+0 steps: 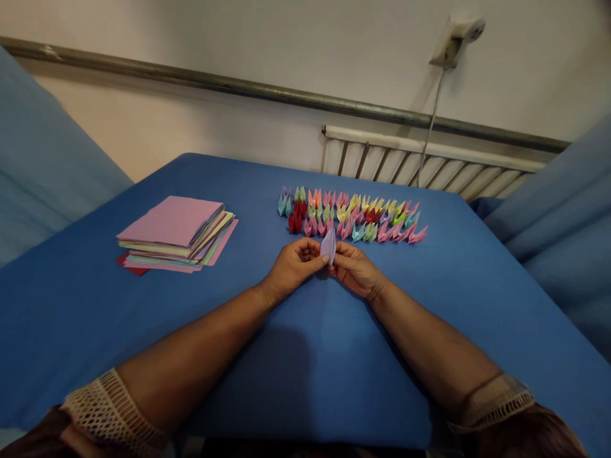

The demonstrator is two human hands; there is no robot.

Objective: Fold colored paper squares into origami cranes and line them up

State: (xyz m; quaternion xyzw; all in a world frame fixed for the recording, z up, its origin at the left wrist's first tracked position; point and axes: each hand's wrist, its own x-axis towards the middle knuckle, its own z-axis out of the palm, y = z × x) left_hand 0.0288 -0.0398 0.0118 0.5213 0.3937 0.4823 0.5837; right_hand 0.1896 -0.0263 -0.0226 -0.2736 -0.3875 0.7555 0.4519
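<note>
A folded piece of lilac paper [328, 245], narrow and pointed at the top, is held upright between my two hands over the table. My left hand [296, 264] pinches its lower left side between thumb and fingers. On the other side, my right hand [356, 267] grips the lower right edge, its fingers partly hidden behind the paper. Just beyond my hands stand rows of small folded paper cranes [351, 213] in pink, red, yellow, green and blue.
To the left lies a stack of coloured paper sheets [174, 222], pink on top, edges uneven. A blue cloth covers the table [229, 381]. Behind it are a radiator [405, 156], a wall rail [267, 92] and a hanging cord [433, 114]. Blue curtains [568, 197] flank both sides.
</note>
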